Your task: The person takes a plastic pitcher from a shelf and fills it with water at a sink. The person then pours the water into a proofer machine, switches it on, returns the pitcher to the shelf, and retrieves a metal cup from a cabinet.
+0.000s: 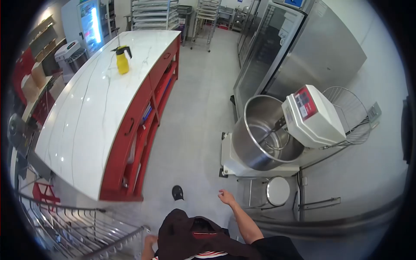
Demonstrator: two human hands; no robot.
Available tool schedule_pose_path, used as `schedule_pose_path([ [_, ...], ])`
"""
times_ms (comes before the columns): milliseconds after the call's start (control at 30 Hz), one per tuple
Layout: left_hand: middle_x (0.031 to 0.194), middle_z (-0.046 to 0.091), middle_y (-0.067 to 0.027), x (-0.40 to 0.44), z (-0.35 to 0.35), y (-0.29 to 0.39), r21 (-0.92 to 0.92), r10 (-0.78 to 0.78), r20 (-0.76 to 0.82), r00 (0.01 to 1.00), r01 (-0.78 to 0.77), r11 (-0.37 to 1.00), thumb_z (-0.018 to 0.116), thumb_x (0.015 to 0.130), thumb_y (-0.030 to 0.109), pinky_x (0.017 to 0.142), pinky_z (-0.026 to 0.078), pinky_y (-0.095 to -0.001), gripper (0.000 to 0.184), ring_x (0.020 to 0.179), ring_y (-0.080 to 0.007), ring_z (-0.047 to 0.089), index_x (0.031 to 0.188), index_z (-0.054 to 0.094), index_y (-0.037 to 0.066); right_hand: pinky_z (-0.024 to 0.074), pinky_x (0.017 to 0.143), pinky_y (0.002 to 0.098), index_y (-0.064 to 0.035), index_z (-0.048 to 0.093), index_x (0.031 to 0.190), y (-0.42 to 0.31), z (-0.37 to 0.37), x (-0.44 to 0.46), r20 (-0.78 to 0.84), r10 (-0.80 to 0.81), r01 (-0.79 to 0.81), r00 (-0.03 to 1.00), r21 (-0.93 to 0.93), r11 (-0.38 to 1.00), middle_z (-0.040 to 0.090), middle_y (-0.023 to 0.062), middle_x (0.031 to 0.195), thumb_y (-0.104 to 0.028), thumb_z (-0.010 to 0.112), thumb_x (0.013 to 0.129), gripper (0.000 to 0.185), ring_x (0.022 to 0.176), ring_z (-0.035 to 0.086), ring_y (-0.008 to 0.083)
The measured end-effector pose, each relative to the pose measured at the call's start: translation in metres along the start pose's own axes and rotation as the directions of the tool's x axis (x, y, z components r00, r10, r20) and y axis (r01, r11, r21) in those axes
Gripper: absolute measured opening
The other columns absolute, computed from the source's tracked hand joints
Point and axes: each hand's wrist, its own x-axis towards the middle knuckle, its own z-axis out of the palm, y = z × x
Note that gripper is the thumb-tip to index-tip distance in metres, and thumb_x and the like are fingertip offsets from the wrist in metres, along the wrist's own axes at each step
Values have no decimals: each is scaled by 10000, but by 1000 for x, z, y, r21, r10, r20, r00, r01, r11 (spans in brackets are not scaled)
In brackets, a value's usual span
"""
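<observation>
Over the grey floor, right of the apron, my right hand (225, 197) hangs in the air with its fingers curled and touches nothing; whether something small is inside cannot be made out. It is nearest to a round-topped steel stool or container (277, 191). At the lower left, my left hand (151, 239) shows only in part beside the dark apron (190, 236), close to a wire rack (86, 229); its fingers are hidden. One black shoe (177, 192) shows on the floor.
A white-topped red counter (99, 99) on the left bears a yellow spray bottle (122, 63). On the right stands a large mixer (307, 117) with a steel bowl (260, 125). Steel refrigerators (320, 52) line the wall behind it. Tray racks (155, 15) stand at the back.
</observation>
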Motion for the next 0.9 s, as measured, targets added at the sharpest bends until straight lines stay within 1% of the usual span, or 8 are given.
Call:
schedule_pose_path([
  [133, 950, 630, -174, 65, -86, 38, 92, -59, 262, 963, 36, 995, 421, 814, 471, 830, 461, -433, 477, 948, -331, 594, 857, 674, 69, 486, 789, 370, -93, 567, 1129, 31, 4, 51, 39, 84, -80, 996, -95, 992, 651, 145, 933, -319, 589, 750, 442, 879, 619, 297],
  [267, 877, 644, -185, 205, -222, 101, 0, 98, -42, 994, -98, 995, 376, 859, 450, 793, 466, -460, 516, 885, -351, 614, 798, 674, 33, 526, 693, 361, -109, 564, 1156, 36, -13, 92, 166, 294, -267, 941, -170, 949, 658, 118, 922, -330, 600, 756, 459, 802, 641, 246],
  [333, 643, 629, -164, 251, -321, 166, -439, -5, -159, 987, -66, 896, 588, 781, 390, 589, 483, -391, 396, 630, -282, 632, 692, 663, 12, 544, 631, 356, -106, 557, 1167, 27, -30, 112, 226, 503, -516, 834, -2, 857, 660, 108, 922, -342, 612, 754, 479, 775, 647, 205],
  [400, 629, 609, -128, 316, -403, 228, -374, 53, -228, 972, -138, 917, 492, 847, 487, 654, 472, -384, 531, 643, -215, 610, 642, 628, 17, 544, 644, 353, -108, 559, 1167, 20, -40, 139, 240, 529, -554, 814, 47, 831, 638, 110, 992, -337, 606, 749, 479, 807, 643, 220],
  [467, 752, 649, -151, 367, -478, 296, -332, 81, -307, 948, -187, 925, 526, 805, 447, 721, 468, -392, 427, 786, -305, 631, 768, 665, 45, 543, 670, 347, -112, 564, 1167, 12, -53, 177, 275, 554, -600, 786, 120, 791, 594, 113, 1132, -327, 592, 740, 479, 871, 636, 252],
  [633, 710, 639, -135, 458, -585, 458, -259, 122, -469, 874, -268, 928, 543, 807, 415, 658, 481, -377, 399, 706, -266, 639, 756, 650, 34, 539, 694, 371, -108, 571, 1157, -6, -101, 295, 319, 520, -583, 792, 144, 799, 593, 123, 1132, -339, 589, 737, 479, 868, 634, 275],
  [700, 647, 615, -100, 498, -598, 507, -426, 192, -453, 870, -401, 811, 561, 815, 363, 535, 478, -341, 363, 562, -188, 612, 731, 629, 16, 526, 743, 389, -113, 564, 1167, -1, -136, 371, 416, 408, -419, 813, -69, 905, 583, 136, 1143, -351, 579, 740, 488, 901, 623, 294],
  [900, 607, 580, -60, 573, -602, 564, -575, 71, -81, 994, -105, 811, 552, 837, 290, 419, 459, -280, 278, 462, -135, 554, 824, 588, 14, 408, 944, 414, -103, 557, 1163, -15, -256, 619, 217, 226, -208, 950, -107, 972, 526, 172, 1211, -337, 510, 769, 461, 1118, 503, 324],
])
